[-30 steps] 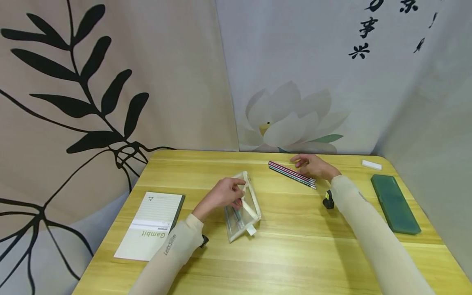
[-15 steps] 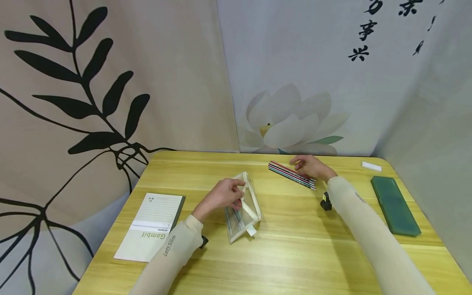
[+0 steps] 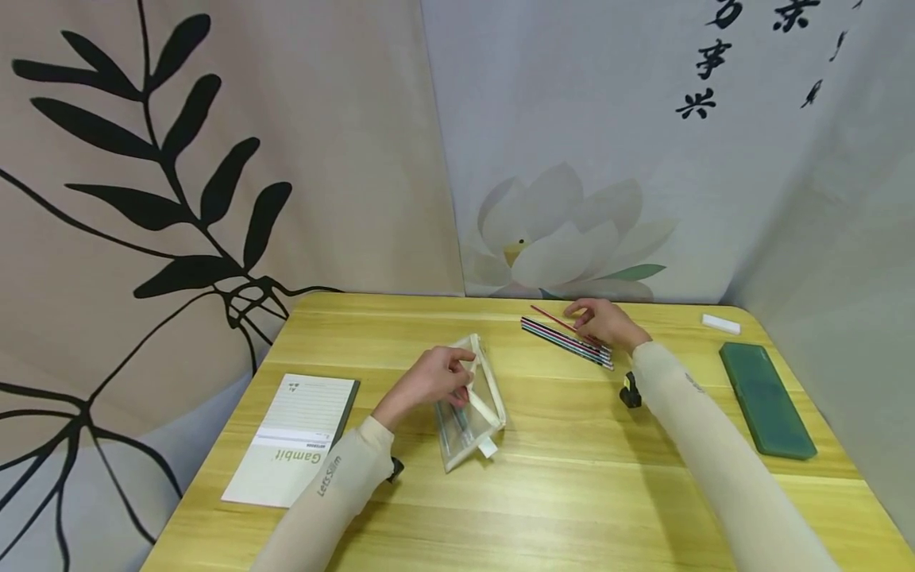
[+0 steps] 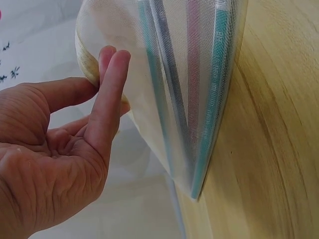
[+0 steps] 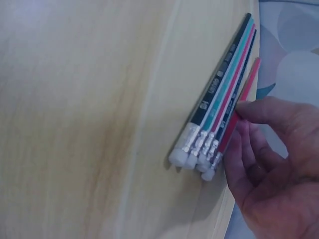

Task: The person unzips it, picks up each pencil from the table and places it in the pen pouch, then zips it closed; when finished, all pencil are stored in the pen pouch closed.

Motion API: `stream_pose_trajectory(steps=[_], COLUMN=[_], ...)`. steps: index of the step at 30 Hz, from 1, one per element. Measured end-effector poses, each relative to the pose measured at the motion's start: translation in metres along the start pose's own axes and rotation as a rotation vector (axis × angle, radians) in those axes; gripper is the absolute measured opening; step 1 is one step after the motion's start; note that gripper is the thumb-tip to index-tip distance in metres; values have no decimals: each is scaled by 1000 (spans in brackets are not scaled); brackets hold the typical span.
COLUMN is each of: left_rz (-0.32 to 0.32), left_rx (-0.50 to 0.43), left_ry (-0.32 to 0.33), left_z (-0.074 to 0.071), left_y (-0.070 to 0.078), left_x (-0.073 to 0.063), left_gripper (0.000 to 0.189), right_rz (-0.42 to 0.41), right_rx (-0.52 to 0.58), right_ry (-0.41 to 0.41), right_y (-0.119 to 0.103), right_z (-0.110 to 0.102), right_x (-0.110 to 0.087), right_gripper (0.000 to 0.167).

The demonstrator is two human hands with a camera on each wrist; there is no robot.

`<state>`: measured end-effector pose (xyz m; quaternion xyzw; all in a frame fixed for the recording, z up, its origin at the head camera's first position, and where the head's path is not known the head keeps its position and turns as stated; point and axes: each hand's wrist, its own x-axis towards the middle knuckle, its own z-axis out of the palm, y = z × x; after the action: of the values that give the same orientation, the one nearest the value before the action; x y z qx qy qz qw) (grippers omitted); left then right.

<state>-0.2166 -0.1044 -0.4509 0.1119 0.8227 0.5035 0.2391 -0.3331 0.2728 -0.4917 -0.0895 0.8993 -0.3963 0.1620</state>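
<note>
My left hand (image 3: 429,380) pinches the cream edge of a see-through mesh pencil pouch (image 3: 454,445), whose opening gapes on its right side. In the left wrist view, thumb and fingers meet on the fabric, and several pencils (image 4: 193,74) show through the mesh. At the back of the table my right hand (image 3: 608,324) pinches a red pencil (image 5: 249,82) between thumb and fingers. Its far end is angled away from a row of several pencils (image 5: 219,89) in black, teal and pink. White erasers with silver ferrules tip their near ends, close by the red pencil's.
A white notebook (image 3: 286,437) marked "Gambit" lies at the left. To the right are a green case (image 3: 768,401) and, behind it, a small white block (image 3: 720,323). A printed curtain (image 3: 572,159) hangs right behind the table's back edge.
The red pencil's far end has swung away from the row, toward the back of the table. The right hand has barely shifted; the left hand and pouch have stayed put.
</note>
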Motion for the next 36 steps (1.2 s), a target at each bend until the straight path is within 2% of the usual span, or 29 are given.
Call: stream_pose_trajectory(steps=[4,9,16,22,31,36], left_rz=[3,-3,-12,-11,2,7], left_rx=[-5,-12,-20,-23,-25,-24], left_ry=[-4,-8,-7,-4,-7,-7], left_z=[-1,-2,-6,-7,-8,-7], left_y=[-3,-5,-2,0,0,0], left_x=[1,1,1,0,0,-1], left_gripper=[50,49,50,49,48,49], right_rz=[-17,0,25,65,8,-21], right_rx=[44,113,40,20,-82,-89], right_ry=[-32,-68,-35,-1,31,44], right_y=[1,-1,-6,-5,8,12], right_z=[-2,0,1,0,-2,-1], right_x=[1,0,0,1,9,7], right_gripper=[47,47,42,41,35,34])
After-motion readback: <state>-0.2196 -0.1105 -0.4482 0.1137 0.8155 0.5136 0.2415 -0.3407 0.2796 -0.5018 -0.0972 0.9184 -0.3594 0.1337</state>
